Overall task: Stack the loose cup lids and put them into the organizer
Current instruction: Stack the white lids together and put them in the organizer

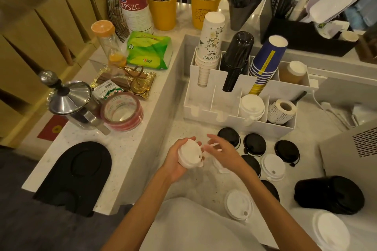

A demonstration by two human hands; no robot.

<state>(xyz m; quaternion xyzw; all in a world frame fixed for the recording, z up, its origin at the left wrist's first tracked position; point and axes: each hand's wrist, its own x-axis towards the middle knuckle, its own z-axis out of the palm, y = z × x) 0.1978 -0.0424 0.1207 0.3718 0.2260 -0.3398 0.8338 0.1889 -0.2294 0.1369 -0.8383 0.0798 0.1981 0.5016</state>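
Left hand (173,164): fingers curl round a white lid stack (189,154). Right hand (221,152): fingers spread, relaxed. Organizer (206,114) at 12 o'clock, bare desk (193,128) between.

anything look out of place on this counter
Yes: black lids and white lids lie scattered on the counter before the organizer, and a stack of black lids lies on its side at the right.

Speckled counter (180,126) under organizer (234,122), loose lids (254,144).
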